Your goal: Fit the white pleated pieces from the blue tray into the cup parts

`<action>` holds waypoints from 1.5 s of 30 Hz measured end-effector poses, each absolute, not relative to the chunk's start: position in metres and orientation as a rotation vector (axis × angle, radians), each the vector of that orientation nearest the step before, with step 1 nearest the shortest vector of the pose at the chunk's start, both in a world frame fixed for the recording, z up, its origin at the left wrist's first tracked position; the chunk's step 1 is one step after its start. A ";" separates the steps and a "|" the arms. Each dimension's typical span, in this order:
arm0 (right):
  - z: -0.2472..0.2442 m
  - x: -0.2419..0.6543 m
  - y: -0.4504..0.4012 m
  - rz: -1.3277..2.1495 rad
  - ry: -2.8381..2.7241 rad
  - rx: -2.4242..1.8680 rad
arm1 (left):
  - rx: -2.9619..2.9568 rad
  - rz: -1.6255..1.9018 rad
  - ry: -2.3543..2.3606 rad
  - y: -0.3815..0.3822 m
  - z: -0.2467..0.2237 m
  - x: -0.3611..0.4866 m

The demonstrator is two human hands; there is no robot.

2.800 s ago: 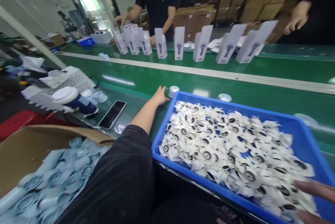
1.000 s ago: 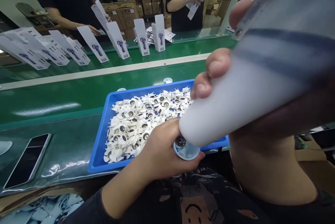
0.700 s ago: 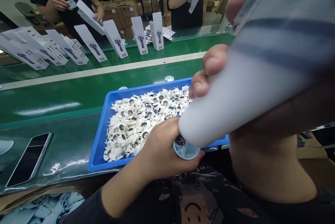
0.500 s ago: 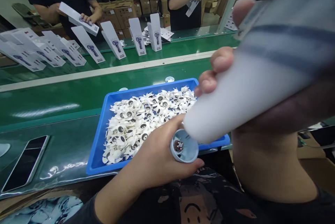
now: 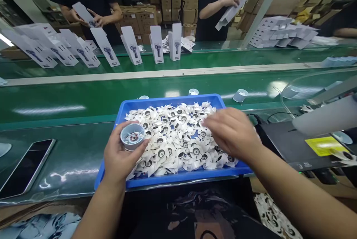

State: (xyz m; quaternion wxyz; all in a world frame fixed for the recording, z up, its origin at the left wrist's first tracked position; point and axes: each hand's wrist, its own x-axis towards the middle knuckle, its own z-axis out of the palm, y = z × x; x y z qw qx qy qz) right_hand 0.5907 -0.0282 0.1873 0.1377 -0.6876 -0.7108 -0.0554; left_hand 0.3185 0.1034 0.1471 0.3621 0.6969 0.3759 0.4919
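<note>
My left hand grips a round light-blue fan housing, its open end facing up and a small copper-coloured motor core in its middle. It is above the left side of a blue tray heaped with white fan blade wheels with dark hubs. Over the tray's right side hovers my right hand, fingers drawn together and slightly blurred, tips close to the blade wheels. Whatever those fingertips hold, if anything, is hidden.
A phone lies left of the tray. Light-blue housings stand on the green belt. To the right are a white cylinder and a black device. Two people handle white boxes beyond a row of cartons.
The large white cylinder has left my right hand and is now at the right. My right hand has moved over the tray; my left hand has shifted left with the fan housing.
</note>
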 end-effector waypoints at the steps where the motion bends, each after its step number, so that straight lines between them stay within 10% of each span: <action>1: 0.183 0.591 -0.012 -0.074 -2.088 -2.086 | 1.810 1.251 0.961 0.102 0.147 0.318; 12: 0.188 0.578 0.055 0.765 -2.264 -2.599 | 1.962 1.038 0.967 0.106 0.139 0.307; 22: 0.171 0.550 0.030 0.596 -1.874 -2.722 | 1.942 1.054 0.904 0.102 0.144 0.308; 36: 0.175 0.513 -0.033 1.670 -0.812 -1.065 | 2.152 0.719 0.671 0.064 0.158 0.284; 45: 0.169 0.502 -0.033 1.707 -0.763 -0.951 | 2.357 0.668 0.577 0.063 0.163 0.300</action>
